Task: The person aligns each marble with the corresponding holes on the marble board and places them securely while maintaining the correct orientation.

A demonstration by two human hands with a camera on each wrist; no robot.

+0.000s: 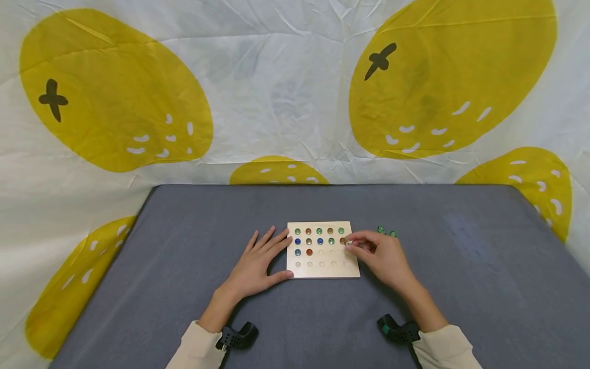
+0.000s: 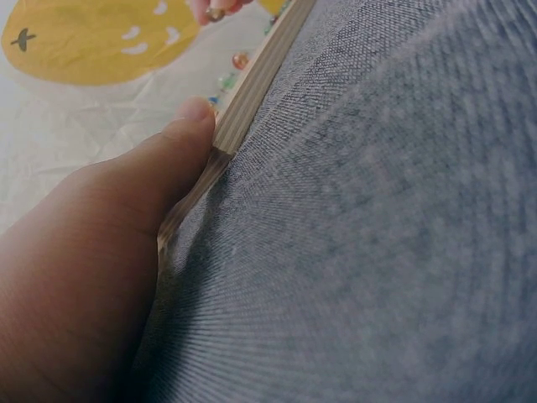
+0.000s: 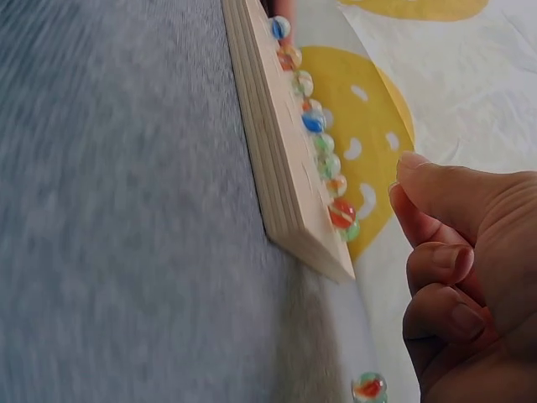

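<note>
While my left hand (image 1: 256, 267), with fingers spread apart, touches the left edge of the wooden marble board (image 1: 322, 272) on the gray tabletop (image 1: 221, 205), my right hand (image 1: 381, 257) pinches one glass marble (image 1: 348, 243) near the board's right edge.

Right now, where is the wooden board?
In the head view, the wooden board lies just right of centre on the gray cloth, between the left hand and right hand.

Soft, even light fills the head view, a pale patch marking the table (image 1: 193, 236). Hazier wrist views show blurred foregrounds and shadow beside the marble board (image 3: 281, 151).
</note>
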